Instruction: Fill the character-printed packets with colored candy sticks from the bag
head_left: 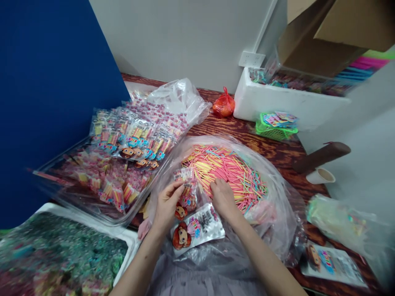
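Observation:
My left hand (168, 205) pinches the edge of a small clear packet (188, 193) printed with a cartoon head. My right hand (222, 198) is closed, its fingertips pressed down among thin candy sticks (230, 170) in pink, yellow, green and blue; the tips are partly hidden. The sticks lie heaped in a large open clear plastic bag (277, 197). Below and between my hands, a silver packet (200, 228) with a red-haired cartoon figure lies on the plastic.
Left is a clear tray (123, 224) with filled packets (135, 131) and bundled sticks (108, 181). A white foam box (132, 242) stands nearer me. Behind are a red bag (224, 105), green basket (274, 130) and foam box (277, 98). A paper cup (321, 176) and silver packet (333, 263) lie right.

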A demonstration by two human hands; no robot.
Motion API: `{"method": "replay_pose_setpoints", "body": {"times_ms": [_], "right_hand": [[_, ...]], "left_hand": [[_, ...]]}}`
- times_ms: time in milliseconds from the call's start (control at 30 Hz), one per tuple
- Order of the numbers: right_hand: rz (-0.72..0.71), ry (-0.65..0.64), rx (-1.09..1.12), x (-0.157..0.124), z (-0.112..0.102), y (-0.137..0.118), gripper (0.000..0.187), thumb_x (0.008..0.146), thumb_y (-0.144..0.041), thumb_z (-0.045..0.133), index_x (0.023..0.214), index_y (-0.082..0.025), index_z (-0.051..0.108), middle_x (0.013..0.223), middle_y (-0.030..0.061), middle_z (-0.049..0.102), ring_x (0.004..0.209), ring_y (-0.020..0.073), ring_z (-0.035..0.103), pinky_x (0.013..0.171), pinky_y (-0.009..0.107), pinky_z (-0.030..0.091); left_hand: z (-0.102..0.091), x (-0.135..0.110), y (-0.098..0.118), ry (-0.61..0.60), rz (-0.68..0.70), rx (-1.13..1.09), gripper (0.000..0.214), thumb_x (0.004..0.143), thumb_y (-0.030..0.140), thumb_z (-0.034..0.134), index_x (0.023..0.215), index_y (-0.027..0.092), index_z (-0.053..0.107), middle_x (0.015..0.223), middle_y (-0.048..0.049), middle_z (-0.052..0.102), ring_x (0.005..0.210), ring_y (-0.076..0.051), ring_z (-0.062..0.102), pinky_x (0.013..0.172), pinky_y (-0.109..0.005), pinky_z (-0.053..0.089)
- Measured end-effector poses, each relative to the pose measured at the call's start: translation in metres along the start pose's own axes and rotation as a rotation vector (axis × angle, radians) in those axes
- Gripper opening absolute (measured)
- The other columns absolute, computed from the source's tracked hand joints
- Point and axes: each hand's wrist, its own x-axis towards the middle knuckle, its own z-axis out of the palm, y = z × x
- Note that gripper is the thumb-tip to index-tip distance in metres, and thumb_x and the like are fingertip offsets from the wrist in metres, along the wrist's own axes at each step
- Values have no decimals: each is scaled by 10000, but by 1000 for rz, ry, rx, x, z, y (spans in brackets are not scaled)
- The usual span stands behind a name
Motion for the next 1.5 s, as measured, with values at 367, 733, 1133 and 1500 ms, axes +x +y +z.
{"method": "replay_pose_setpoints", "body": {"times_ms": [367, 733, 1133, 1500], "right_hand": [[77, -14, -5, -2, 4, 7, 103, 876, -156, 532, 930, -148, 619, 941, 113, 627, 908, 242, 543, 733, 318, 337], [100, 14, 38, -7, 8, 13, 112, 892, -160, 511, 925, -156, 618, 953, 103, 636, 908, 238, 539, 745, 316, 336], [-32, -58, 65, -8, 0, 15, 99, 852, -244, 598, 905, -170, 638, 932, 100, 646, 871, 231, 576, 719, 301, 358], [189, 573, 1140, 10, -75, 4, 271, 885, -255, 548, 1150, -228, 502, 815, 5, 600, 735, 168, 617, 664, 283, 485]], "left_hand": [[7, -1, -1, -29, -9, -3, 220, 718, 345, 746, 872, 188, 750, 867, -9, 719, 787, -136, 619, 717, -209, 476], [4, -6, 4, -8, 1, 62, 221, 704, 341, 747, 861, 185, 755, 844, -14, 729, 781, -142, 630, 729, -218, 487], [-2, -2, 13, 39, -35, 92, 283, 704, 394, 746, 882, 174, 743, 903, -36, 734, 837, -173, 647, 769, -248, 499], [8, 5, 4, -13, -52, -20, 292, 701, 395, 761, 907, 188, 756, 909, -44, 737, 840, -181, 654, 766, -258, 504]]}}
